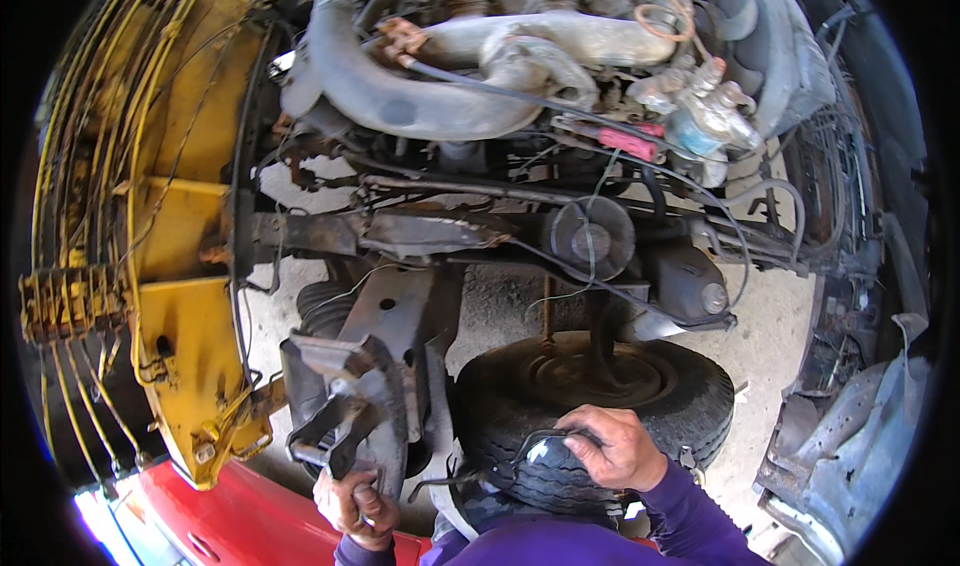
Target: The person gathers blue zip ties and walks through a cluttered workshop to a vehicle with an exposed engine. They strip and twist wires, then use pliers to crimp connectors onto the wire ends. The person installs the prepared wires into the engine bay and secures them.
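Just in front of the tyre's (490,381) near tread, low in the view, the right hand (612,448) is pinching the edge of a dark glossy piece (541,453) between thumb and fingers. The piece is lying directly left of that grip, touching the fingertips; its longer line is seeming to run leftward and slightly down, toward the person's body. Exact shape: uncertain, its lower part blending into the dark tread.

Right hand is being the nearer by far. Left hand (356,507) is sitting well apart, farther left and lower, fingers curling at the lower end of a dark metal bracket (342,436); whether it is clenching that end or only resting against it, cannot tell. A thin bent rod (438,482) is sticking out between the two hands, nearer the glossy piece's left side; its attachment is not showing.

Containers: a black rounded housing (680,278) is hanging beyond the right hand, over the tyre's far side; contents not visible. Farther up on the right, a pale metal fitting (722,101) is carrying a bluish bowl (697,129); whether anything is filling it, cannot tell.
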{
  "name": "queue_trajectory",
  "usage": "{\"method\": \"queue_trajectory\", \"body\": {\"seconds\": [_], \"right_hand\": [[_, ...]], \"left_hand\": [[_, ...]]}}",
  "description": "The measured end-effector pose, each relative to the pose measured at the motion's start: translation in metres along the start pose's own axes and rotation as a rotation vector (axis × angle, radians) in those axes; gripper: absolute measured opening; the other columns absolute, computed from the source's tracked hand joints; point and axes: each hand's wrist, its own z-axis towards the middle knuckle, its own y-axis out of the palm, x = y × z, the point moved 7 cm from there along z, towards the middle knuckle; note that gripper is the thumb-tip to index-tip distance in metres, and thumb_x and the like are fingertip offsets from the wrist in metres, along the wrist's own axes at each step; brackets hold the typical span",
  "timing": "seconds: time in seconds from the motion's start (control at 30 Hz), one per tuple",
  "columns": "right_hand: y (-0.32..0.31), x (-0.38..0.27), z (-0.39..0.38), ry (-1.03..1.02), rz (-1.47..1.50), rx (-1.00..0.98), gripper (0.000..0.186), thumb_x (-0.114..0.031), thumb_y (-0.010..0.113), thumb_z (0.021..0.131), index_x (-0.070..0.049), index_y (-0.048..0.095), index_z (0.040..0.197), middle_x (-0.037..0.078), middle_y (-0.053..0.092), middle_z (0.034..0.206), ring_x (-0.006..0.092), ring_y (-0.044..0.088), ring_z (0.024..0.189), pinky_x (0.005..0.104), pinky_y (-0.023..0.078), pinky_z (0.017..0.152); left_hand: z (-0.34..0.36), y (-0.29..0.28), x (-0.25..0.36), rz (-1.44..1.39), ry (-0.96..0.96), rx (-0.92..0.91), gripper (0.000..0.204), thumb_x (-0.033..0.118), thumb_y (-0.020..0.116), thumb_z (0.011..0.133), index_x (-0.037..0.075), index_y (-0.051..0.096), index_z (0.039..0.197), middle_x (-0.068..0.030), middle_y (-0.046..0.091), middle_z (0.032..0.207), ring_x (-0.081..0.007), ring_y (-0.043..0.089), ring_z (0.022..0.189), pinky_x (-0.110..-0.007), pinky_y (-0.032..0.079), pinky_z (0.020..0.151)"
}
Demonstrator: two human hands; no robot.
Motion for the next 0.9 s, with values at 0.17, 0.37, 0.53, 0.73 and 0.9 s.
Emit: {"method": "queue_trajectory", "body": {"seconds": [0.17, 0.37, 0.53, 0.73, 0.9], "right_hand": [[-0.002, -0.012, 0.003, -0.044, -0.072, 0.057, 0.012, -0.004, 0.07, 0.09, 0.003, 0.067, 0.1, 0.015, 0.071, 0.088, 0.0287, 0.071, 0.075, 0.0346, 0.056, 0.067], [-0.021, -0.073, -0.008, -0.107, -0.204, 0.276, 0.009, -0.005, 0.066, 0.096, 0.001, 0.066, 0.103, 0.014, 0.073, 0.092, 0.0254, 0.073, 0.08, 0.0343, 0.058, 0.072], [-0.031, -0.129, -0.048, -0.41, 0.009, 0.5, 0.021, -0.012, 0.062, 0.104, 0.003, 0.056, 0.117, 0.02, 0.069, 0.11, 0.022, 0.069, 0.096, 0.0344, 0.057, 0.084], [0.034, -0.259, -0.077, -0.624, 0.172, 0.466, 0.026, -0.017, 0.064, 0.103, 0.003, 0.053, 0.115, 0.024, 0.071, 0.111, 0.0253, 0.071, 0.096, 0.0338, 0.058, 0.087], [0.081, -0.324, -0.112, -0.759, 0.121, 0.206, 0.017, -0.018, 0.066, 0.102, -0.003, 0.061, 0.107, 0.023, 0.074, 0.108, 0.0295, 0.074, 0.096, 0.0367, 0.059, 0.081]], "left_hand": [[-0.004, 0.001, 0.0, -0.025, 0.022, -0.009, 0.034, 0.027, 0.047, 0.102, 0.008, 0.064, 0.08, -0.0101, 0.064, 0.071, -0.0355, 0.065, 0.069, -0.047, 0.053, 0.087], [0.013, 0.002, 0.004, -0.27, 0.188, 0.033, 0.006, 0.004, 0.056, 0.086, 0.005, 0.061, 0.085, -0.0085, 0.053, 0.066, -0.0285, 0.052, 0.054, -0.039, 0.042, 0.052], [0.022, 0.004, 0.011, -0.342, 0.236, 0.097, 0.008, 0.003, 0.063, 0.089, 0.003, 0.059, 0.082, -0.0106, 0.054, 0.068, -0.0319, 0.054, 0.056, -0.04, 0.045, 0.055], [0.02, -0.004, 0.003, -0.3, 0.118, 0.051, 0.013, 0.011, 0.064, 0.095, 0.003, 0.061, 0.085, -0.0155, 0.06, 0.074, -0.0389, 0.061, 0.065, -0.044, 0.05, 0.061], [0.001, -0.055, -0.023, -0.597, 0.01, 0.174, 0.022, 0.013, 0.058, 0.102, 0.002, 0.058, 0.083, -0.0145, 0.053, 0.07, -0.0345, 0.053, 0.06, -0.04, 0.043, 0.057]]}}
